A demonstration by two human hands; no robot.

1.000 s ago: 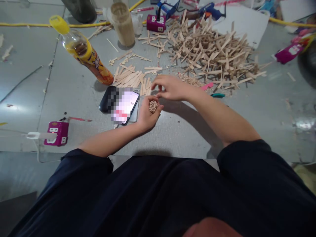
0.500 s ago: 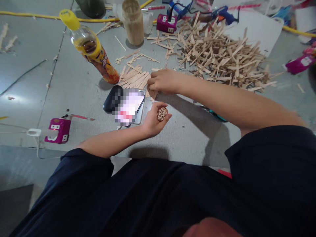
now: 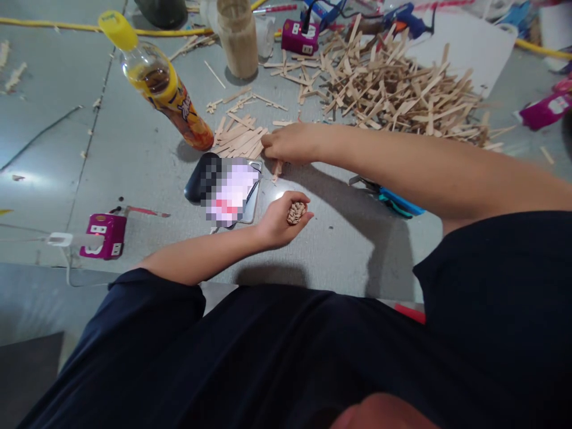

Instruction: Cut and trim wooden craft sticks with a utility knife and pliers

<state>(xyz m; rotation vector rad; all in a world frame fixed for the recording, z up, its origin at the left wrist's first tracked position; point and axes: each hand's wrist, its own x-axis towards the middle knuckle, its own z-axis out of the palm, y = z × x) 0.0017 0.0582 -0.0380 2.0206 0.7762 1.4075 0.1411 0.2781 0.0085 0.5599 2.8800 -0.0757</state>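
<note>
My left hand (image 3: 279, 221) is wrapped round a bundle of wooden craft sticks (image 3: 296, 213), whose rounded ends face up out of the fist. Further forward, my right hand (image 3: 288, 143) bends its fingers down over the right end of a small spread of craft sticks (image 3: 241, 138). Its fingertips are hidden, so what they pinch cannot be made out. A few sticks (image 3: 277, 169) show just below that hand. Left of my left hand lies a lit phone (image 3: 232, 190), blurred out, beside a black rounded case (image 3: 201, 179).
A large heap of craft sticks (image 3: 402, 89) covers the back right. A yellow-capped drink bottle (image 3: 179, 107) and a cloudy jar (image 3: 239, 47) stand at the back. Blue-handled pliers (image 3: 400, 202) lie under my right forearm. Purple power sockets (image 3: 103, 236) and a yellow cable (image 3: 67, 27) are around.
My left hand has moved slightly right and nearer to me with its bundle. The right hand has shifted slightly left over the sticks. More of the pliers shows beneath the right forearm.
</note>
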